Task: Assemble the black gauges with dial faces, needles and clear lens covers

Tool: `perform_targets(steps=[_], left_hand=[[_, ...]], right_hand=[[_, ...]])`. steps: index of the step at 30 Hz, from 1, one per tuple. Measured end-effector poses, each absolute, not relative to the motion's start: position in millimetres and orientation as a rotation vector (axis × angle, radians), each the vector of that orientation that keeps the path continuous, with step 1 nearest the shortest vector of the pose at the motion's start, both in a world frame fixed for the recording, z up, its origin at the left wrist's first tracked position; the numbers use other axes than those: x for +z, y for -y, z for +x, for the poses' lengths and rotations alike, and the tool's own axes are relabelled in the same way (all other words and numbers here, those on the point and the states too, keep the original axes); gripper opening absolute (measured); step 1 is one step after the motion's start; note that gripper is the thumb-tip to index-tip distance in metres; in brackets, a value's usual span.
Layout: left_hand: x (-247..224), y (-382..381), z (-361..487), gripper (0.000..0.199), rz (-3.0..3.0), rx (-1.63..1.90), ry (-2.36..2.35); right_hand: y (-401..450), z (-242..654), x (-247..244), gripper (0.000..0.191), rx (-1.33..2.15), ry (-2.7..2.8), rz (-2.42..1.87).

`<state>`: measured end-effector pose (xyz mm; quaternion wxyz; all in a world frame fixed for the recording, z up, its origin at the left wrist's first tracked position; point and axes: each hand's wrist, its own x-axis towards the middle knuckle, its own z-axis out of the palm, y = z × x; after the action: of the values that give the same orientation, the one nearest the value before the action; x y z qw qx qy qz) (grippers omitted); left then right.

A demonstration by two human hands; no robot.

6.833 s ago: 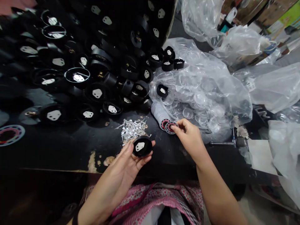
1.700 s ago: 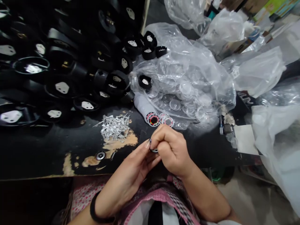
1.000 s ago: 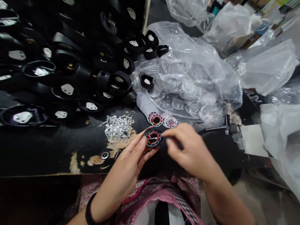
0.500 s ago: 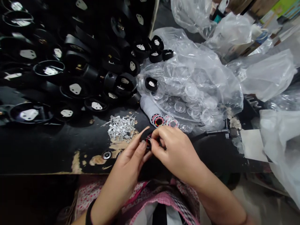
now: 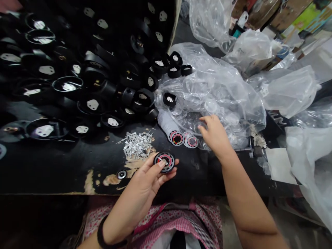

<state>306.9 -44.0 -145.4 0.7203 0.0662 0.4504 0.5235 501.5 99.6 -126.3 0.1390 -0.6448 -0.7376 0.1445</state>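
Note:
My left hand (image 5: 149, 178) grips a round black gauge (image 5: 168, 162) with a black, red and white dial, its thumb lying across the face. Over the clear plastic bag (image 5: 186, 100) at the right, my right hand (image 5: 214, 133) has thumb and forefinger apart, with nothing visible between them. Several clear round lenses (image 5: 232, 119) lie in the bag near that hand. Between the hands and the bag, a leaning stack of printed dial discs (image 5: 166, 124) ends in a red and black face. A heap of small pale pointers (image 5: 137, 145) lies left of the gauge.
Many black gauge housings (image 5: 90, 103) with pale plates inside crowd the table's left and back. A small round metal-and-black part (image 5: 121, 174) sits near the front edge. Further right are a white card (image 5: 281, 166) and more plastic bags (image 5: 287, 90).
My right hand has left the gauge and moved right and away from me to the clear bag. My left hand still holds the gauge, its dial now showing.

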Motion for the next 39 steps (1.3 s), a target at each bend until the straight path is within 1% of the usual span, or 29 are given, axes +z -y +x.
perform_targets(steps=[2, 4, 6, 7, 10, 14, 16, 18, 19, 21, 24, 26, 28, 30, 32, 33, 35, 37, 39], left_hand=[[-147.8, 43.3, 305.9, 0.014, 0.108, 1.153, -0.933], [-148.7, 42.3, 305.6, 0.019, 0.064, 1.141, -0.889], [-147.7, 41.5, 306.2, 0.024, 0.04, 1.139, -0.889], [-147.0, 41.4, 306.7, 0.025, 0.052, 1.145, -0.907], [-147.2, 43.1, 308.0, 0.029, 0.183, 1.164, -0.994], [-153.4, 49.1, 307.7, 0.037, 0.485, 1.179, -1.104], [-155.9, 52.9, 307.8, 0.04, 0.632, 1.172, -1.142], [-156.8, 56.4, 309.1, 0.044, 0.717, 1.152, -1.142], [-156.7, 57.6, 310.2, 0.046, 0.745, 1.144, -1.135], [-155.4, 58.2, 313.0, 0.046, 0.798, 1.134, -1.142], [-152.4, 55.1, 314.9, 0.041, 0.86, 1.119, -1.216], [-151.6, 56.3, 308.3, 0.04, 0.857, 1.114, -1.283], [-153.2, 67.9, 290.0, 0.038, 0.812, 1.074, -1.368], [-156.6, 93.2, 259.4, 0.036, 0.754, 0.987, -1.493], [-158.2, 126.0, 223.6, 0.038, 0.759, 0.903, -1.69], [-157.3, 140.5, 207.3, 0.039, 0.839, 0.875, -1.811], [-152.6, 155.2, 184.3, 0.039, 1.11, 0.946, -2.069], [-147.1, 143.6, 175.6, 0.041, 1.251, 1.018, -2.151], [-145.2, 108.9, 174.4, 0.043, 1.291, 1.138, -2.103]], right_hand=[[-87.3, 501.0, -120.7, 0.023, 0.48, 2.061, -1.805], [-69.4, 494.1, -116.0, 0.022, 0.719, 1.951, -1.661], [-47.9, 480.5, -113.9, 0.022, 1.006, 1.878, -1.429], [-37.5, 472.4, -113.9, 0.022, 1.058, 1.901, -1.321], [-14.9, 451.7, -115.9, 0.025, 0.961, 2.031, -1.148], [-10.4, 442.0, -114.9, 0.02, 0.928, 2.051, -1.18], [-12.8, 440.1, -113.6, 0.029, 0.91, 2.035, -1.251], [-14.3, 437.4, -114.2, 0.039, 0.816, 2.05, -1.305], [-14.5, 435.8, -115.5, 0.041, 0.756, 2.058, -1.31], [-13.8, 431.9, -119.1, 0.041, 0.661, 2.057, -1.29], [-11.8, 425.1, -124.0, 0.04, 0.617, 2.038, -1.265], [-10.4, 421.3, -124.4, 0.041, 0.651, 2.061, -1.274], [-9.9, 420.4, -122.9, 0.042, 0.806, 2.142, -1.26], [-11.1, 423.5, -121.4, 0.038, 1.034, 2.186, -1.199], [-14.1, 428.1, -121.8, 0.03, 1.159, 2.124, -1.169], [-15.7, 429.4, -122.5, 0.028, 1.164, 2.077, -1.185], [-17.8, 427.0, -123.4, 0.027, 1.147, 2.052, -1.209], [-17.0, 418.8, -121.6, 0.025, 1.178, 2.155, -1.143], [-13.9, 410.2, -117.2, 0.022, 1.199, 2.282, -1.04]])
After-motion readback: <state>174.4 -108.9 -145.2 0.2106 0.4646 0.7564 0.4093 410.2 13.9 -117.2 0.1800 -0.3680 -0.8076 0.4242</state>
